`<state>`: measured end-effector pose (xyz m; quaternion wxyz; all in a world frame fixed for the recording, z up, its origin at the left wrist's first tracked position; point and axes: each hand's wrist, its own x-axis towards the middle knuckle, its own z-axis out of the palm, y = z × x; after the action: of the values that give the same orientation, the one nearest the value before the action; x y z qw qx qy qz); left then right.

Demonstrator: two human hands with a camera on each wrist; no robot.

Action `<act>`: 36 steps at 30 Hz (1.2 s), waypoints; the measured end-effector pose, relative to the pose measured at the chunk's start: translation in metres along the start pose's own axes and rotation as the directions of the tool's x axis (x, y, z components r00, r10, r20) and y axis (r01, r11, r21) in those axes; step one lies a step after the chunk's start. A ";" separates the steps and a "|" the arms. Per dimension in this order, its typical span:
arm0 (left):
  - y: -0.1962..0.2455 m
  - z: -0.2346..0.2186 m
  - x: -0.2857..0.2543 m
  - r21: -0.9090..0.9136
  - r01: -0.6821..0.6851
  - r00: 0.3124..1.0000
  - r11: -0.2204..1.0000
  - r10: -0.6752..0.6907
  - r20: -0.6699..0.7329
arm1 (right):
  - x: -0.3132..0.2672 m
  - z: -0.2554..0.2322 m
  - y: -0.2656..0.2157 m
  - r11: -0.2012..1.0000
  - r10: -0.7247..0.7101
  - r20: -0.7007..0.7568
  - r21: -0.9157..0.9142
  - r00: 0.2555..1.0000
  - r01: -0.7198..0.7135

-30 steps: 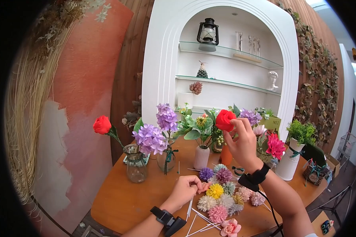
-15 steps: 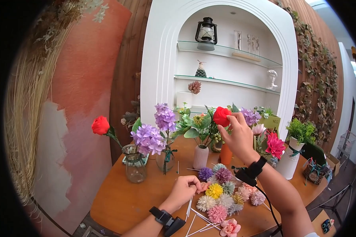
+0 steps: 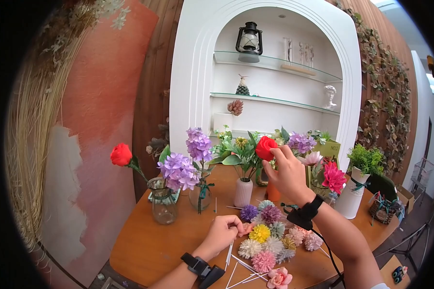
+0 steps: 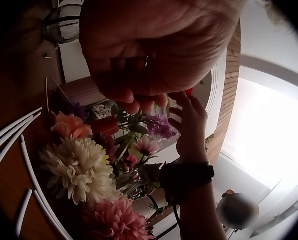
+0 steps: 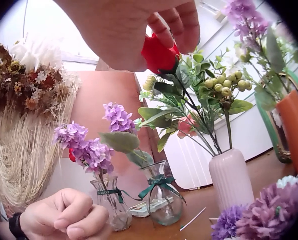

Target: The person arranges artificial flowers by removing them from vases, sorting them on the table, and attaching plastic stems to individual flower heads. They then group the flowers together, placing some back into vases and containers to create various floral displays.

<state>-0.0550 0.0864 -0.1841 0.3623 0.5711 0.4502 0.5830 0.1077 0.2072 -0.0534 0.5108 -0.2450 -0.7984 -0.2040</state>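
Red rose (image 3: 265,148), centre: right hand (image 3: 290,174) pinched on it, best kept light. Left hand (image 3: 223,233), lower centre: loosely curled, apparently empty.

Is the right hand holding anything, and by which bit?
The right hand holds a bright red, cup-shaped artificial rose by the bloom at its top.

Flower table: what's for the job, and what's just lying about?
Probably for the job:
red rose in the right hand
pale ribbed vase below it

Seemingly just lying about:
white sticks
yellow fluffy flower
black lantern, up on a shelf
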 end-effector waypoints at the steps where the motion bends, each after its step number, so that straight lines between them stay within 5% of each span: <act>1: 0.000 0.000 0.000 -0.007 0.005 1.000 1.000 -0.005 -0.002 | -0.001 -0.001 -0.001 1.000 -0.008 0.002 0.004 1.000 0.008; 13: 0.001 0.001 -0.001 -0.029 -0.020 1.000 0.999 0.020 0.000 | -0.042 -0.039 0.015 0.996 0.015 0.058 0.089 0.998 -0.020; 15: 0.002 0.001 -0.002 -0.023 -0.008 1.000 1.000 0.008 0.002 | -0.054 -0.046 0.028 0.973 0.118 0.240 0.166 0.964 -0.160; 17: 0.001 0.001 -0.002 -0.016 0.003 1.000 1.000 -0.003 0.009 | -0.064 -0.052 0.039 0.969 0.139 0.248 0.166 0.959 -0.184; 19: -0.002 0.000 -0.001 -0.037 0.001 1.000 0.999 -0.001 0.006 | -0.082 -0.052 0.058 0.888 0.259 0.442 0.241 0.859 -0.392; 21: 0.001 -0.001 -0.002 -0.032 0.019 1.000 0.999 -0.019 0.008 | -0.097 -0.053 0.070 0.857 0.298 0.458 0.259 0.838 -0.446; 36: 0.019 0.007 -0.009 0.054 0.088 0.990 0.995 -0.093 0.105 | -0.126 -0.080 0.095 0.947 0.109 0.576 0.187 0.811 -0.260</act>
<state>-0.0454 0.0728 -0.1698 0.3979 0.5892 0.4698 0.5233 0.2670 0.2137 -0.1301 0.3002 -0.3024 -0.9041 0.0324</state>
